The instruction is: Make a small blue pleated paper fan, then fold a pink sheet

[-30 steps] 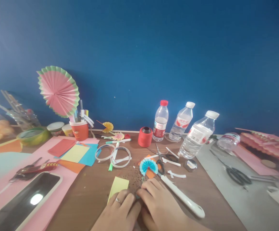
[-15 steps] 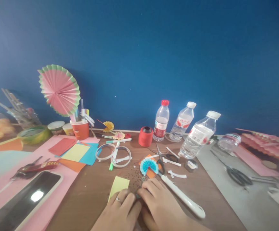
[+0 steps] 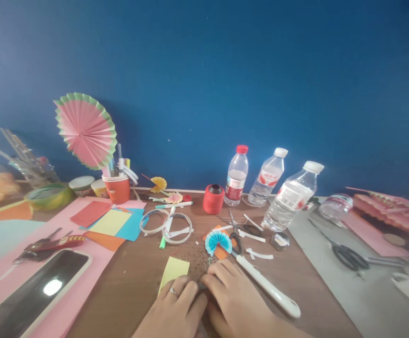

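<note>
Side by side at the bottom centre, my left hand point(image 3: 179, 305) and my right hand point(image 3: 233, 295) meet with curled fingers. A small dark bit shows between the fingertips, but what they hold is mostly hidden. A yellow paper sheet point(image 3: 174, 270) lies just beyond my left hand, its near end under the fingers. Past my right hand is a blue pleated paper fan point(image 3: 218, 241) on orange paper point(image 3: 221, 253). Tiny dark specks point(image 3: 199, 263) are scattered on the table in front of both hands. A white-handled knife point(image 3: 271, 288) lies right of my right hand.
Scissors point(image 3: 237, 237), paper strips point(image 3: 260, 256), two tape rings point(image 3: 178, 230) and a red spool point(image 3: 213, 199) lie ahead. Bottles point(image 3: 235, 180) stand along the wall. A phone point(image 3: 31, 298) and coloured papers point(image 3: 111, 222) are left, with a watermelon fan point(image 3: 86, 131) in a red cup point(image 3: 117, 188).
Almost nothing differs. Both hands keep the same pose and place, and the view has shifted very slightly.
</note>
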A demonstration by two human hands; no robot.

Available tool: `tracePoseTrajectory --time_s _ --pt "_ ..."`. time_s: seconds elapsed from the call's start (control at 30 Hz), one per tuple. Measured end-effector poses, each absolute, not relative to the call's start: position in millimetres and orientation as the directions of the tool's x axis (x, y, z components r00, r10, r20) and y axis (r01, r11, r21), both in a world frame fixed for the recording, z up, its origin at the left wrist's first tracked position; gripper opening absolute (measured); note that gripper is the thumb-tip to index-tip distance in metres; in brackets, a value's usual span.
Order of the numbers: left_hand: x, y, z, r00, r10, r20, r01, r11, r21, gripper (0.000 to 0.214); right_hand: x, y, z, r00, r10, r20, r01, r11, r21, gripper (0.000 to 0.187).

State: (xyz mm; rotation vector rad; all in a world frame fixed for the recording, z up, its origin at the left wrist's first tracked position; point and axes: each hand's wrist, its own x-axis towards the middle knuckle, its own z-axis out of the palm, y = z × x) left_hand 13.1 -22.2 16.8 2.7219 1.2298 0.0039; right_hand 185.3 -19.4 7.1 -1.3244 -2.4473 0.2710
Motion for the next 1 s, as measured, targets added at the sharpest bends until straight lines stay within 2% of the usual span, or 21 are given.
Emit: tracePoseTrajectory --time_s 0.33,0.57,0.73,0.9,1.0 --pt "13.1 -21.9 13.1 0.673 0.739 -0.026 0.735 -0.665 0.130 0.024 185.6 -19.9 7.3 -0.504 0.840 0.203 0.772 0.543 -0.330 0.013" --pt "13.7 -22.5 14.7 0.662 0.749 -0.040 0.746 -0.652 0.132 0.024 185.8 -19.8 7.8 -0.504 0.844 0.184 0.775 0.535 -0.335 0.012" --pt "13.7 -22.5 15.8 0.662 0.746 -0.070 0.747 -0.650 0.138 0.024 185.6 -19.5 5.7 -0.494 0.841 0.222 0.768 0.542 -0.342 0.018" --pt "13.8 -22.5 16.1 0.658 0.750 -0.066 0.750 -0.646 0.142 0.024 185.2 -19.4 6.5 -0.500 0.839 0.212 0.776 0.543 -0.320 0.007" --pt "14.1 -22.7 15.7 0.658 0.751 -0.062 0.751 -0.647 0.133 0.024 185.3 -19.3 7.8 -0.501 0.845 0.190 0.782 0.535 -0.321 0.007"
